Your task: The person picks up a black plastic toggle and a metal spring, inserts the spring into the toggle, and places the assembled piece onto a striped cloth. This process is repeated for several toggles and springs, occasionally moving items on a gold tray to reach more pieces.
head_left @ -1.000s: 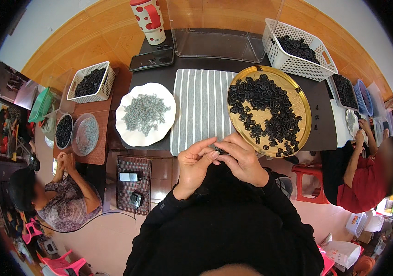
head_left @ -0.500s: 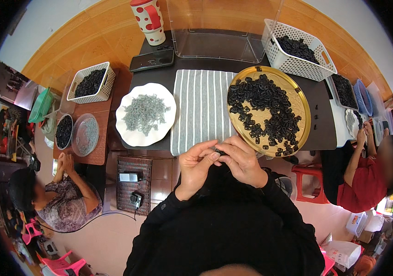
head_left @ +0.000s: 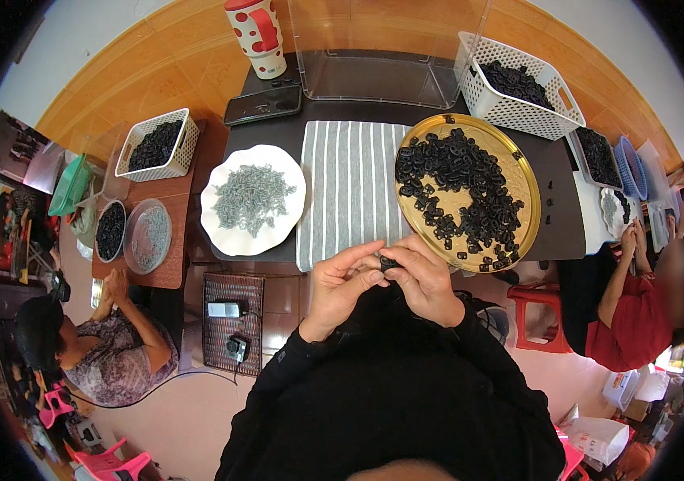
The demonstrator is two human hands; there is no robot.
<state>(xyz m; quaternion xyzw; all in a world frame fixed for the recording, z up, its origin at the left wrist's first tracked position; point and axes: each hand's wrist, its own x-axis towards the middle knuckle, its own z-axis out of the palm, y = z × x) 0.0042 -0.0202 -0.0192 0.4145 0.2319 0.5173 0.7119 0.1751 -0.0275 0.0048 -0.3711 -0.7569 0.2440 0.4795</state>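
My left hand (head_left: 345,287) and my right hand (head_left: 422,282) meet at the near edge of the table, thumbs and fingertips pinched together. Between them sits a small black plastic piece (head_left: 389,263), partly covered by the fingers; whether a metal part is with it I cannot see. Just beyond the hands lies a grey cloth with white stripes (head_left: 351,188). To its right, a gold tray (head_left: 528,186) bears a heap of small black plastic pieces (head_left: 482,192). On its left, a white scalloped plate (head_left: 215,228) holds a pile of small silvery metal parts (head_left: 254,196).
A clear plastic box (head_left: 374,80), a phone (head_left: 263,105) and a dotted tumbler (head_left: 257,40) stand at the back. A white basket (head_left: 492,111) of black pieces is at back right. People sit at tables on both sides. A red stool (head_left: 540,317) stands at right.
The black piece now shows more plainly between my fingertips, as the fingers have shifted slightly around it. The tray, plate and cloth look unchanged.
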